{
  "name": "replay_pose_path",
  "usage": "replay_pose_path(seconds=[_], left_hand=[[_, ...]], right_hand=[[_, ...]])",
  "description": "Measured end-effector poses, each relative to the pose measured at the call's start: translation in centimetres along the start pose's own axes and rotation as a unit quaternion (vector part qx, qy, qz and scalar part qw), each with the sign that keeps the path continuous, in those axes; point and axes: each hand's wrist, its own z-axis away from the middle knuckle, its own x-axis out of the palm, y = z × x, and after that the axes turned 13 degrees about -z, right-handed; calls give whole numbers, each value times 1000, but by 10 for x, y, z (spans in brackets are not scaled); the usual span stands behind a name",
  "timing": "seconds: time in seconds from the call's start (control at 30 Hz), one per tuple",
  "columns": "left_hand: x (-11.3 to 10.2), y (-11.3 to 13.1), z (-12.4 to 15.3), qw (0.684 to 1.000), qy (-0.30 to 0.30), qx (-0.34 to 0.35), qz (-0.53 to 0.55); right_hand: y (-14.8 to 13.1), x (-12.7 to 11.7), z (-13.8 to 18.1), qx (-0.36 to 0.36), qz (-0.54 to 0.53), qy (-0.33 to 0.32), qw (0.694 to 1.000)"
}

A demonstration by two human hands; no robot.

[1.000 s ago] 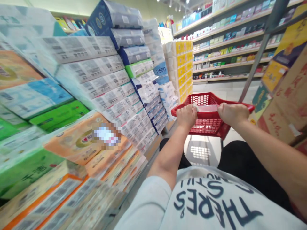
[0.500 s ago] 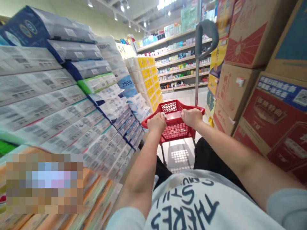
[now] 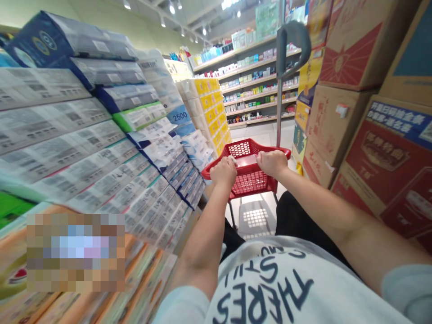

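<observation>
Both left hand (image 3: 223,172) and right hand (image 3: 272,163) wrapped round the red cart handle (image 3: 246,161), pushing I guess, so steer straight.

Along the left edge of the pale floor (image 3: 248,132), nearest first: orange oblong packs (image 3: 145,274), high stack of white plastic-wrapped packs (image 3: 81,148), yellow-and-white boxy packs (image 3: 211,110). Along the right edge, piled brown cardboard cartons (image 3: 332,117). Between, red plastic mesh shopping cart (image 3: 251,182); on its near edge, left hand (image 3: 223,171) and right hand (image 3: 272,163). At its right edge, upright silvery metal pole (image 3: 279,112). Beyond, tiered pale-edged shelves (image 3: 258,83).
</observation>
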Motion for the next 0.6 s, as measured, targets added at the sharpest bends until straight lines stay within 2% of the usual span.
replay_pose_path(seconds=[0.13,0.3,0.5,0.6], left_hand=[[1,1,9,999,53,11,5],[0,-1,-2,1000,-23,0,7],[0,0,1,1000,28,6,5],[0,0,0,1000,-13,2,0]], right_hand=[[0,1,-1,-1,-3,-3,1000],[1,2,-1,0,7,-5,1000],[2,4,-2,-2,5,1,1000],[2,6,-4,-3,11,1,1000]])
